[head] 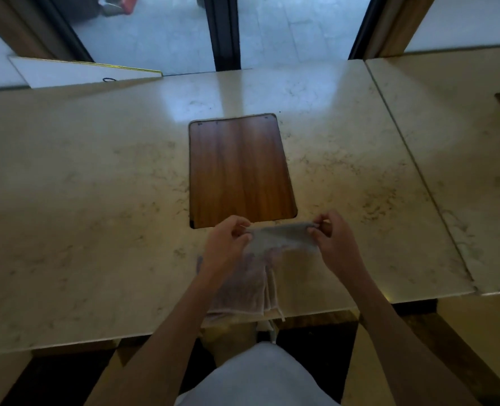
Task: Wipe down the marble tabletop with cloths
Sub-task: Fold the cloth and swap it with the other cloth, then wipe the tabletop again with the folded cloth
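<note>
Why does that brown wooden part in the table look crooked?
The wooden panel sits skewed in its cut-out in the marble tabletop: a dark gap shows at its near-left corner. Both hands, left hand and right hand, just hold the cloth.

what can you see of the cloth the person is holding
The cloth is pale grey, thin and soft-looking, like woven fabric. The left hand and right hand each pinch a top corner, stretching its upper edge level just in front of the wooden panel. The rest hangs in loose folds down over the marble tabletop to its near edge, where a thin strip dangles past it.
</note>
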`<action>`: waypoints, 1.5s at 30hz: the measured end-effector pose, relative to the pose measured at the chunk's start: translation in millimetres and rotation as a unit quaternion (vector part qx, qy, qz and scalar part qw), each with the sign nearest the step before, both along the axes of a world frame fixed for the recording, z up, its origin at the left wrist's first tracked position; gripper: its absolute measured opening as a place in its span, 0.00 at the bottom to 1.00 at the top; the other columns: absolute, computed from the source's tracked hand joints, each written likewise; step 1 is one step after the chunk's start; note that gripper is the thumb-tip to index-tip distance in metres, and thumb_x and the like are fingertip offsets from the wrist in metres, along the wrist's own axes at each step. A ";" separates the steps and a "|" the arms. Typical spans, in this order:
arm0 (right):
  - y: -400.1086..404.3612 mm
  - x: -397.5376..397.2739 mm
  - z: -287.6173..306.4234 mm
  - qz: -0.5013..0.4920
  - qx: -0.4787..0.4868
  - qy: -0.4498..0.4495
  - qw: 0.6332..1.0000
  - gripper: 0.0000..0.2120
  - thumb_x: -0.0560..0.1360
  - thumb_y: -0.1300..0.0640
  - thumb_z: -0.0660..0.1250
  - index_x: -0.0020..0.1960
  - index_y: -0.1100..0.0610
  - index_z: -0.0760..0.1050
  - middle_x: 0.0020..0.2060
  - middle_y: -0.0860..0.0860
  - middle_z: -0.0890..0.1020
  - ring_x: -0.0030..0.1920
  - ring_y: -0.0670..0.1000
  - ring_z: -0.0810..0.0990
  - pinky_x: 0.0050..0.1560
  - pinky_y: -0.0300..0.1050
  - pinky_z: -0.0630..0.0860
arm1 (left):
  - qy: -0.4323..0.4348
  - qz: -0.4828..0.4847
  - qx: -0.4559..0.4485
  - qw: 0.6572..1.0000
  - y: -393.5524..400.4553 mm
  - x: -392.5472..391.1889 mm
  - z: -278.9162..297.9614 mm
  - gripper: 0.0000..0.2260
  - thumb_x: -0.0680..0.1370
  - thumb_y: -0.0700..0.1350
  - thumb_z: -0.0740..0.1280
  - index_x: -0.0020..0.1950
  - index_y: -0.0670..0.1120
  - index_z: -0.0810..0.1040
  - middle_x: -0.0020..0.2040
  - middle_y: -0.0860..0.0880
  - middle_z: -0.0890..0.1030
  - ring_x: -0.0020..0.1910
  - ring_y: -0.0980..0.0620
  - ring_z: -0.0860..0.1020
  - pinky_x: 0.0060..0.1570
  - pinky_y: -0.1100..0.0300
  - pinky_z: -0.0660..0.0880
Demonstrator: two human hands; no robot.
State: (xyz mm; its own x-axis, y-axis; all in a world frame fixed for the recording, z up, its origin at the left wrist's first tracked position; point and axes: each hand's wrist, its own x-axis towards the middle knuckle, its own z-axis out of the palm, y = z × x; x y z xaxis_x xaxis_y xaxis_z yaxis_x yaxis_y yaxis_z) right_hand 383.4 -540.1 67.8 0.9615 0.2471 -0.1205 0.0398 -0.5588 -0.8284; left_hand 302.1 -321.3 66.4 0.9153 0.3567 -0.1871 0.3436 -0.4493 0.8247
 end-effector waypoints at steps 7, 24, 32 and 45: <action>116.2 -37.5 29.8 0.094 0.089 0.001 0.992 0.12 0.76 0.66 0.71 0.54 0.52 0.76 0.46 0.44 0.81 0.47 0.35 0.81 0.45 0.29 0.77 | -0.038 0.110 -0.001 0.993 107.5 -69.8 33.7 0.09 0.74 0.39 0.72 0.50 0.52 0.82 0.43 0.57 0.83 0.43 0.60 0.81 0.44 0.69 0.77; 269.5 -192.8 -4.1 0.143 0.046 0.127 0.980 0.05 0.82 0.58 0.65 0.48 0.55 0.76 0.37 0.49 0.77 0.38 0.44 0.77 0.39 0.39 0.75 | 0.055 0.072 -0.113 0.989 276.0 -221.3 3.8 0.05 0.81 0.44 0.65 0.46 0.45 0.75 0.39 0.44 0.82 0.35 0.52 0.82 0.33 0.62 0.78; 262.0 -178.1 -9.5 0.131 0.062 0.234 0.961 0.05 0.79 0.65 0.68 0.44 0.60 0.77 0.30 0.50 0.77 0.31 0.46 0.76 0.32 0.41 0.73 | 0.128 0.055 -0.172 0.975 280.3 -212.4 -3.5 0.03 0.76 0.34 0.70 0.45 0.39 0.78 0.26 0.50 0.78 0.25 0.58 0.75 0.27 0.66 0.72; 289.0 -135.6 -75.9 0.111 -0.161 -0.016 0.980 0.09 0.72 0.68 0.69 0.49 0.58 0.77 0.44 0.51 0.77 0.48 0.54 0.75 0.51 0.53 0.74 | 0.138 0.018 0.077 0.987 266.9 -143.0 -62.5 0.13 0.72 0.41 0.67 0.36 0.58 0.69 0.39 0.56 0.73 0.40 0.51 0.73 0.38 0.55 0.68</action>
